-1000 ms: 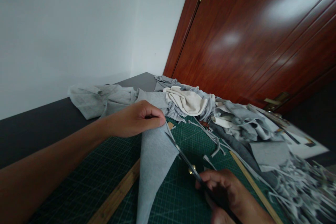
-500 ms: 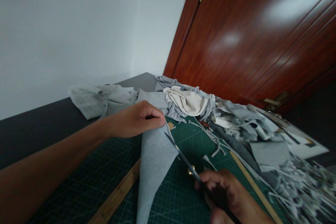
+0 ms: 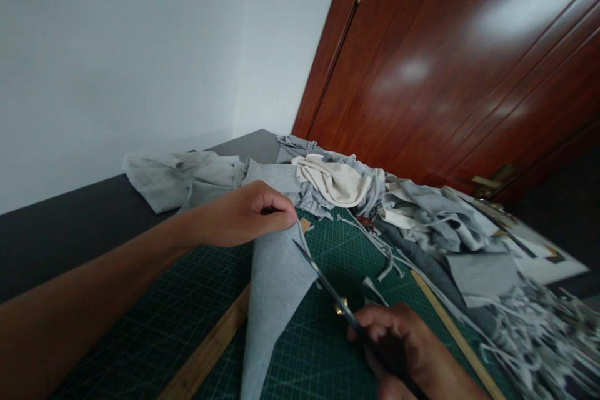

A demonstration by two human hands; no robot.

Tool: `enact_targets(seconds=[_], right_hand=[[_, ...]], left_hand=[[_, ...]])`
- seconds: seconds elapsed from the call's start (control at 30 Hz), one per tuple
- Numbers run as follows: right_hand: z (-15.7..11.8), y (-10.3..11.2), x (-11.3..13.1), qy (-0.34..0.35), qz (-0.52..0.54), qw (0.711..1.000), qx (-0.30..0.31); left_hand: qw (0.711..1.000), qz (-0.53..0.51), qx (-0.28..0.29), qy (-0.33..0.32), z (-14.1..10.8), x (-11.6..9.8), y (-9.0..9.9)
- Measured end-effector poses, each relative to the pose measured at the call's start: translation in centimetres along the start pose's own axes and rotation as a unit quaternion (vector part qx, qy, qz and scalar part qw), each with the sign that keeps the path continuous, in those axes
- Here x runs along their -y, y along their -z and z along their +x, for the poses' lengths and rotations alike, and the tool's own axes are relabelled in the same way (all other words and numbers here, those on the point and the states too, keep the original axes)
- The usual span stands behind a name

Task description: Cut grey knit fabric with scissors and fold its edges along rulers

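A grey cloth piece hangs from my left hand, whose thumb and fingers pinch its upper corner. My right hand is closed round the dark handles of a pair of scissors, lower right of my left hand. The narrow blades point up and left, with the tip over the cloth near its right edge. A thin strip of cloth runs along that edge beside the blades. The lower end of the cloth leaves the view at the bottom.
Under the cloth lies a green cutting mat with a wooden ruler and a wooden strip. Grey cloth, cream cloth and a heap of cut strips surround it. Behind stand a wall and a brown door.
The scissors' blades have come closer together, and the tip has shifted slightly left over the cloth. My left hand has hardly moved.
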State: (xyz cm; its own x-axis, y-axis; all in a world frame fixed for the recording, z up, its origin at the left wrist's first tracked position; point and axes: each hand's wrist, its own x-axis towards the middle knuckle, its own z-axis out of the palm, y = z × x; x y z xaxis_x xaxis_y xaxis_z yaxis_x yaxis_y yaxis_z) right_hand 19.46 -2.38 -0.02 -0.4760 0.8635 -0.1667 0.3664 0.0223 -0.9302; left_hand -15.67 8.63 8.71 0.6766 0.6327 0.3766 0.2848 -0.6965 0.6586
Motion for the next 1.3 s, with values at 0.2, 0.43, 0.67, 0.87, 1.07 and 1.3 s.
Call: enact_targets(seconds=[0.2,0.43,0.67,0.87,1.07,1.3], right_hand=[[0.5,-0.3,-0.4,0.015,-0.032,0.999,0.008],[0.3,-0.1,0.4,0.051,-0.064,0.997,0.009],[0.2,-0.1,0.2,0.079,-0.068,0.994,0.017],[0.4,0.0,0.1,0.087,-0.063,0.994,0.028],[0.4,-0.1,0.6,0.078,-0.062,0.995,0.030],[0.5,-0.1,-0.1,0.093,-0.063,0.993,0.021]], left_hand=[[1.000,-0.005,-0.005,-0.008,0.0,-0.1,0.0],[1.000,-0.013,-0.005,0.000,0.0,-0.2,0.0],[1.000,-0.007,-0.002,-0.003,-0.1,0.0,0.1],[1.000,-0.006,-0.006,-0.003,-0.1,0.0,0.1],[1.000,-0.004,-0.001,-0.003,-0.1,-0.1,0.0],[1.000,0.004,0.001,-0.001,-0.1,-0.1,0.0]])
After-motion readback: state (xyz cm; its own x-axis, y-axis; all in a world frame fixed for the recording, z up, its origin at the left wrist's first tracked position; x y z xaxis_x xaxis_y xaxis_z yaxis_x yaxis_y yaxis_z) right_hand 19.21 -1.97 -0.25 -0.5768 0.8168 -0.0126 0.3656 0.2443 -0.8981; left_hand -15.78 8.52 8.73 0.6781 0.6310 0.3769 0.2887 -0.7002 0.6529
